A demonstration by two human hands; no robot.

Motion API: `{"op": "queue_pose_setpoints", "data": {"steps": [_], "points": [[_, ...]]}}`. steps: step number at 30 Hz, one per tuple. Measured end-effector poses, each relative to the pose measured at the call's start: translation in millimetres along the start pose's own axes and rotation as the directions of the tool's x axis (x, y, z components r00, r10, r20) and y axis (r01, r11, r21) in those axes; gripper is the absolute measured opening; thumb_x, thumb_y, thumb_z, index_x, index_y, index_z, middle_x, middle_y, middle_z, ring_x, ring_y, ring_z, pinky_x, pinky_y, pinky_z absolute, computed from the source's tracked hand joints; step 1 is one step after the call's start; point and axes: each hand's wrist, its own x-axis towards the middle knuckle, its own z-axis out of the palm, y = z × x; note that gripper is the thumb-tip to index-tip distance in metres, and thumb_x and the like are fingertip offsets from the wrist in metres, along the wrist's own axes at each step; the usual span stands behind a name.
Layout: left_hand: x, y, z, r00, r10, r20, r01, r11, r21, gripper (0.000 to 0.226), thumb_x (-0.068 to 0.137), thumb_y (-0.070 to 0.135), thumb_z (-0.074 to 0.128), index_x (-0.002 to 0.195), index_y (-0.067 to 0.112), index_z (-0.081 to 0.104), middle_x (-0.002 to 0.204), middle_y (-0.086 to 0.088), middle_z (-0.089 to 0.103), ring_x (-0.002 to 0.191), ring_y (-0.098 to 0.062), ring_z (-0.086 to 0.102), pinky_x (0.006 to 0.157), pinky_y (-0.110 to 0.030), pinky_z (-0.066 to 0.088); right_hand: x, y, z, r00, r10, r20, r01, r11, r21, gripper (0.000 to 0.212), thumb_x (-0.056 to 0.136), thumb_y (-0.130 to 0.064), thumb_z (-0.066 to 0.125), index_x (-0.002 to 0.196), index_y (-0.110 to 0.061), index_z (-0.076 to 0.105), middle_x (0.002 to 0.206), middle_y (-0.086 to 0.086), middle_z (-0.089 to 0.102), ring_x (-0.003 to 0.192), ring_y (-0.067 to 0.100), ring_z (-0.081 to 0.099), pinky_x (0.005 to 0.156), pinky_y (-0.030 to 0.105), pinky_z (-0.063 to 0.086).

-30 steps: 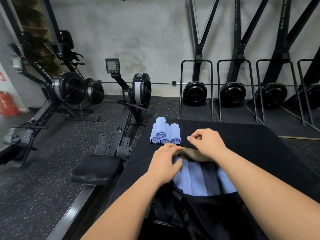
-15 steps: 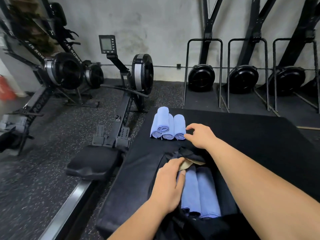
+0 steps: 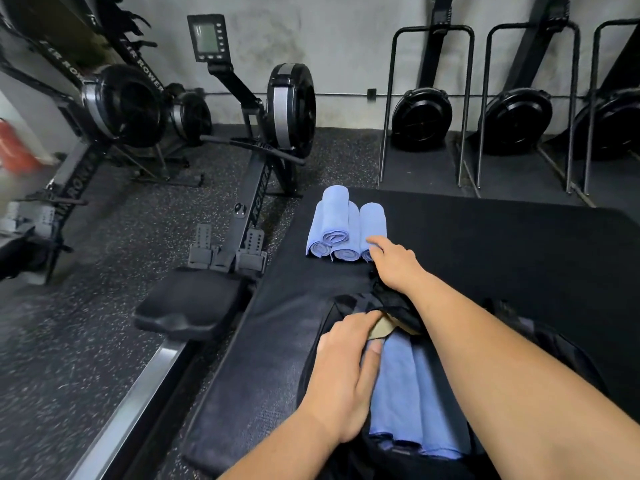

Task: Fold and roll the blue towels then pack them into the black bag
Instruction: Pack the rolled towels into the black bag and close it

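Well, starting at the fingertips: the right hand reaches far across the pad with its fingers nearly straight, the index finger lying on the near end of the rightmost roll. From my feed it touches that roll rather than clasping it; the thumb is hidden.

The left hand is nearer to me, its fingers curled over the left rim of the black bag. It pinches the edge where a tan lining shows, with the thumb pressed flat beside the packed towels. Those blue rolls lie side by side inside the open bag, lengthwise, their ends toward me.

The rightmost roll belongs to a stack of rolled towels — three in a row and one on top — sitting at the far left corner of the black pad, just beyond the mouth of the bag. The bag itself lies on the near part of that pad.

Outward, the pad rests on a speckled rubber floor. To the left stands a rowing machine with its monitor raised and its seat near the pad's edge — another rower sits farther left. Along the far grey wall on the right, upright rowers are parked in a row. A blurred red object shows at the far left.
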Motion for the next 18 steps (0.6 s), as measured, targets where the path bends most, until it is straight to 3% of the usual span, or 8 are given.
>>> {"op": "queue_pose_setpoints", "data": {"steps": [3,5,10,12,18], "points": [[-1.3,-1.1,1.0,1.000,-0.015,0.001,0.015,1.000,0.009,0.037,0.110,0.035,0.040,0.147,0.035,0.049,0.134,0.022,0.055,0.121,-0.011,0.053,0.105,-0.043,0.041,-5.5,6.4,11.9,0.987,0.088,-0.135,-0.083,0.996,0.042,0.032,0.106,-0.051,0.036,0.128,-0.032,0.050,0.123,0.017,0.057,0.113,0.038,0.043,0.087,0.043,0.037],[-2.4,-2.5,2.4,0.999,-0.031,0.005,0.031,0.999,0.011,0.039,0.110,0.035,0.040,0.148,0.035,0.048,0.137,0.021,0.054,0.124,-0.010,0.052,0.107,-0.043,0.040,-7.3,6.9,16.0,0.974,0.153,-0.166,-0.154,0.988,0.007,0.026,0.106,-0.050,0.040,0.115,-0.026,0.043,0.118,0.016,0.053,0.107,0.034,0.038,0.085,0.044,0.038],[-3.0,-3.5,3.1,0.999,-0.052,0.010,0.051,0.999,0.010,0.041,0.110,0.034,0.038,0.150,0.035,0.046,0.138,0.020,0.053,0.127,-0.011,0.051,0.108,-0.044,0.040,-1.7,0.8,11.2,0.968,0.169,-0.184,-0.191,0.976,-0.109,0.050,0.100,-0.048,0.060,0.129,-0.011,0.043,0.131,0.016,0.049,0.122,0.038,0.042,0.094,0.047,0.045],[-3.2,-2.1,3.2,0.999,-0.051,0.014,0.051,0.999,0.017,0.041,0.111,0.035,0.037,0.150,0.035,0.046,0.138,0.021,0.053,0.126,-0.010,0.051,0.108,-0.043,0.040,0.3,0.4,8.6,0.970,0.170,-0.172,-0.184,0.980,-0.072,0.048,0.097,-0.039,0.067,0.127,-0.009,0.043,0.129,0.017,0.053,0.119,0.039,0.049,0.086,0.044,0.047],[-1.4,-2.3,4.6,0.998,-0.059,0.011,0.059,0.998,0.033,0.043,0.109,0.032,0.038,0.151,0.037,0.044,0.139,0.022,0.052,0.126,-0.011,0.050,0.109,-0.042,0.039,-11.5,-4.4,-7.9,0.953,0.214,-0.217,-0.203,0.977,0.071,0.038,0.095,-0.019,0.061,0.123,-0.010,0.036,0.112,0.017,0.060,0.099,0.041,0.061,0.071,0.041,0.043]]}}
